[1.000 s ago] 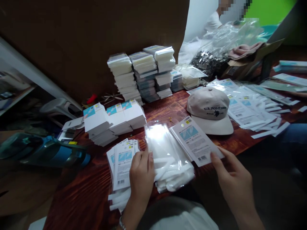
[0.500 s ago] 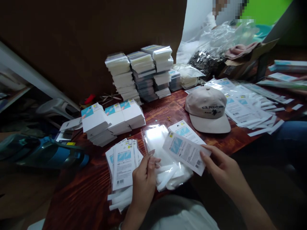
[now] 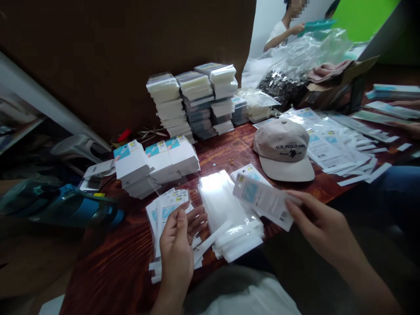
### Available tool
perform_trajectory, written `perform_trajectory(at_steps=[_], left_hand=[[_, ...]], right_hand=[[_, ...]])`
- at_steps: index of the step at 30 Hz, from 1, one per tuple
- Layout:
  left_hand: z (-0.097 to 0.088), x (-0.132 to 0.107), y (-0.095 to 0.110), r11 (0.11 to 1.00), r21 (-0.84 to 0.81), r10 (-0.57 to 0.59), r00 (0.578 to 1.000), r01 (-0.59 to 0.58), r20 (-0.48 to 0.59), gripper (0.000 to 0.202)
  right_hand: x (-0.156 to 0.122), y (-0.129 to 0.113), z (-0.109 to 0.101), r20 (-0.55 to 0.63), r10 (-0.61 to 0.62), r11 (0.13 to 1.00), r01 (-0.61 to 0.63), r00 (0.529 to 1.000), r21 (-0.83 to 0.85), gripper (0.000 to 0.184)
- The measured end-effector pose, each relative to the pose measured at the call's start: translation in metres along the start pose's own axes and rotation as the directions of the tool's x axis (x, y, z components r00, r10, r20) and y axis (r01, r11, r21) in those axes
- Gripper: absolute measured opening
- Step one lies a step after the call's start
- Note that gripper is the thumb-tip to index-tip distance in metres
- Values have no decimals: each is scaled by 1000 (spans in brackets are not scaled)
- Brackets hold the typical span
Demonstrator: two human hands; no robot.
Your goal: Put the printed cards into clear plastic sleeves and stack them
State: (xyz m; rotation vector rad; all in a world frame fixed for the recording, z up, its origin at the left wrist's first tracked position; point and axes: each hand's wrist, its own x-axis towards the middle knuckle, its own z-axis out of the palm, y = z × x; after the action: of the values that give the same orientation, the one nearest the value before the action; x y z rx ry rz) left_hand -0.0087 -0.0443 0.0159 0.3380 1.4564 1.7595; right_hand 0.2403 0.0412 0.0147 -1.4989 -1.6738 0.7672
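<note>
My left hand (image 3: 179,243) is curled, thumb against the fingers, on a clear plastic sleeve that is hard to see. The sleeve's white flap strip (image 3: 211,239) slants over the stack of clear sleeves (image 3: 226,205). Between thumb and fingers, my right hand (image 3: 316,223) pinches a printed card (image 3: 264,199) by its right end. The card is slightly blurred and tilted above the right side of the sleeve stack. Another printed card (image 3: 251,173) lies partly under it. Sleeved cards (image 3: 160,214) lie in an overlapping pile behind my left hand.
Stacks of white cards (image 3: 131,168) stand back left, with taller stacks (image 3: 169,105) behind. A beige cap (image 3: 284,151) rests on the wooden table (image 3: 108,262). Sleeved cards (image 3: 331,151) spread to the right, near another person's hands (image 3: 410,127). A blue bottle (image 3: 65,203) lies left.
My left hand has moved left from the sleeve stack, drawing a sleeve with it. My right hand has shifted slightly right with the card. A person with a teal tray has appeared at the back.
</note>
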Motion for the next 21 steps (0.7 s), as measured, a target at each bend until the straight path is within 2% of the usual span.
perform_trajectory(at_steps=[1,2,3,4,6,7,9,10,12,16,18,21], left_hand=[[1,1,1,1000,-20,-7,1000,6,-7,33],[3,1,1,999,-37,-14,1000,13,-17,31],[5,1,1,999,-49,-23,999,22,-23,28],[7,1,2,998,-58,-30,999,29,-25,27],[11,0,3,997,-69,-41,999,40,-16,24],[12,-2,4,996,-77,-55,999,54,-4,23],[15,-5,7,990,-98,-98,995,100,26,22],[15,-7,8,986,-109,-123,992,127,39,21],[17,-13,9,978,-129,-160,985,166,56,22],[19,-28,4,980,-124,-150,988,155,43,26],[21,-35,0,984,-109,-141,990,143,25,29],[20,-39,-3,981,-134,-139,990,143,36,32]], right_hand=[[-3,-3,-3,-87,103,991,-95,991,92,34],[-6,-5,-6,-123,221,957,-190,968,221,37],[-10,-8,-8,-83,329,890,-279,941,361,39],[-14,-11,-9,26,405,797,-367,914,480,39],[-20,-17,-8,327,427,624,-536,843,568,34],[-22,-20,-6,450,401,579,-601,798,551,31],[-24,-23,1,575,344,553,-655,743,515,27],[-23,-23,4,590,326,551,-656,739,516,27],[-20,-23,12,565,322,555,-635,759,537,28],[-21,-23,29,429,368,581,-564,825,587,34],[-27,-26,36,394,384,564,-550,835,616,36],[-38,-31,43,406,358,521,-541,841,661,36]])
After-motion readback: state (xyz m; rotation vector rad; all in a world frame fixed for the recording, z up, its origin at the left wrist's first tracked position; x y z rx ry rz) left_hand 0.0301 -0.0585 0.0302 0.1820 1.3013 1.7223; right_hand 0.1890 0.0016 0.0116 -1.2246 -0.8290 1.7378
